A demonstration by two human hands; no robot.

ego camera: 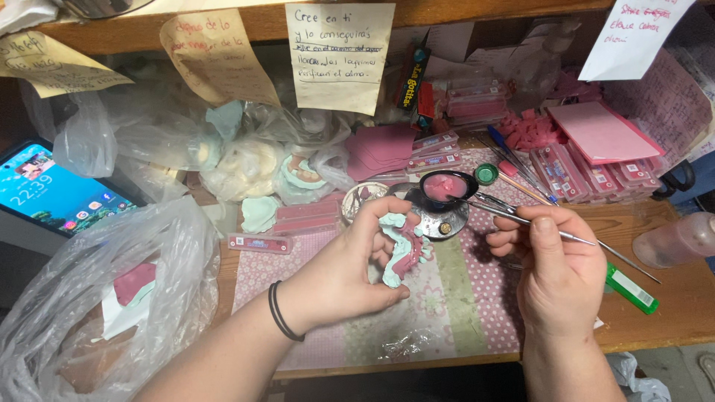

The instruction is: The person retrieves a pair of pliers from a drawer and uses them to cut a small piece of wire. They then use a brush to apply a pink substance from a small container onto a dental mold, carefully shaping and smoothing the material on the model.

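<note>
My left hand (346, 268) grips a pale green dental cast with pink wax on it (403, 247), held tilted above the patterned mat (454, 298). My right hand (557, 264) pinches a thin metal wax tool (521, 220) whose tip reaches up-left to a small dark spoon-like dish of melted pink wax (444, 186). That dish rests over a round metal burner (441, 217) just behind the cast. The two hands are a short gap apart.
Clear plastic bags (112, 298) with casts fill the left. A lit phone (52, 190) leans far left. Pink wax sheets (599, 132) and strips of teeth cards (573, 171) lie at the back right. A green lighter (631, 289) and plastic bottle (678, 240) sit right. Paper notes hang from the shelf.
</note>
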